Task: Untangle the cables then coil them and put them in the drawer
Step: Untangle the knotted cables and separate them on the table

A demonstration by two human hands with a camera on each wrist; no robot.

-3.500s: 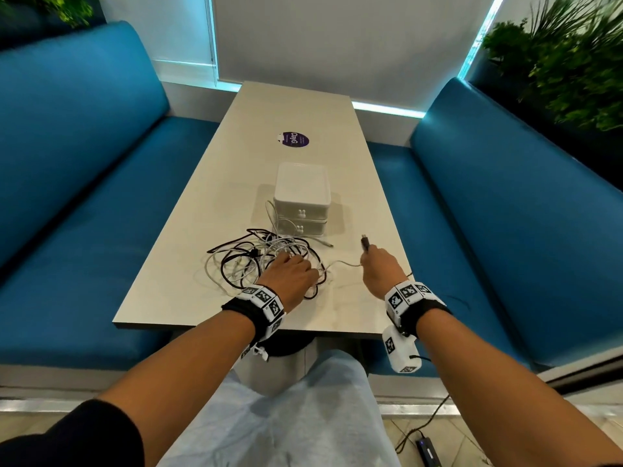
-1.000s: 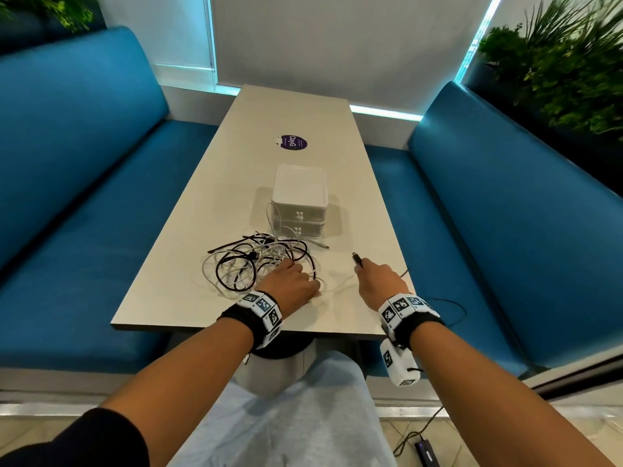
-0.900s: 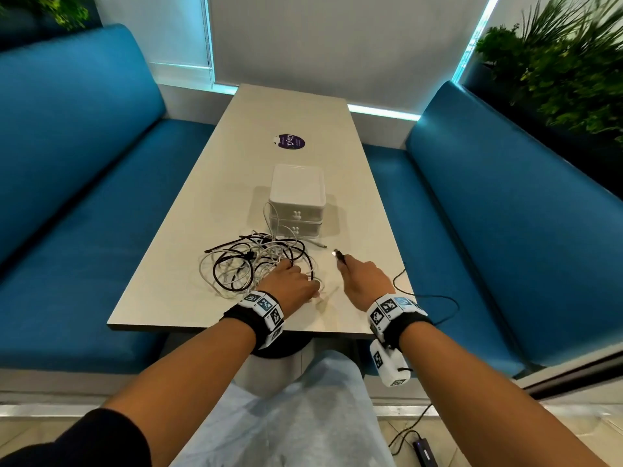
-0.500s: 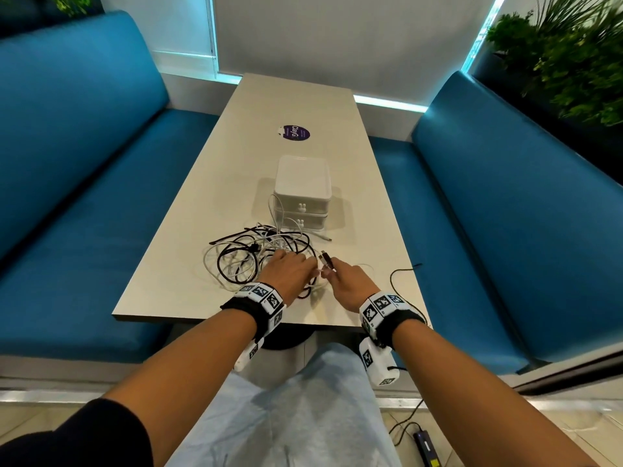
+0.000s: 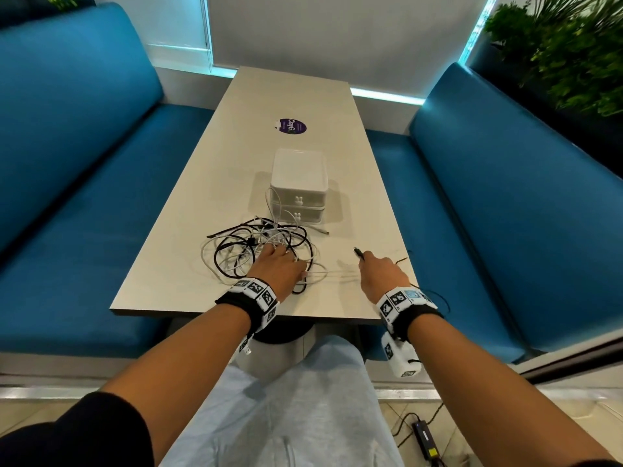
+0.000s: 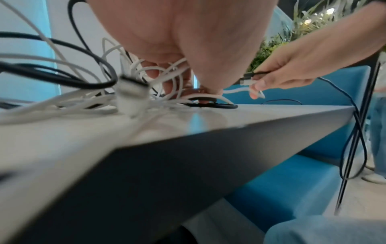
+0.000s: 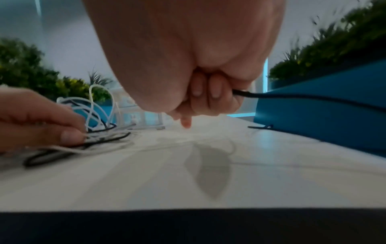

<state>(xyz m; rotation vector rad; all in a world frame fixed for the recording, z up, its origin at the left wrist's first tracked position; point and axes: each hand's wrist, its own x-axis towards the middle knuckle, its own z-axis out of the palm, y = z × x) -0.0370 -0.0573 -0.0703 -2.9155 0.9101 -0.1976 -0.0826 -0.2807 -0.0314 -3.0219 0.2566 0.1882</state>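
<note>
Still at the untangling step; nothing coiled, nothing in the drawer. Tangle (image 5: 259, 251) of black and white cables lies on the bench (image 5: 337, 298), just in front of the white drawer unit (image 5: 299, 187), both drawers closed.

Left hand (image 5: 278, 267) rests on the near right part of the tangle, fingers bent down onto the loops and pinning them to the bench; from the right wrist view the thumb (image 7: 71, 136) presses white strands flat. Looks like a hold-down rather than a full grip, though some strands may be caught between the fingers.

Right hand (image 5: 381, 271) sits to the right of the tangle, clear of it, fingers curled around a black cable with the plug (image 5: 358, 252) poking out forward past the fingertips. In the left wrist view a white cable end also appears pinched under the same fingers (image 6: 259, 85). Black cable runs back from the fist, over the right bench edge and hangs down in a loop toward the floor.

Key relation: held plug end lies right of the pinned tangle, and the freed length trails right and off the edge. Pull axis therefore runs left to right, away from the left hand. Right hand does the drawing; left hand is nearer the knot and anchors it. Risk: tightening a loop instead of freeing it.
</note>
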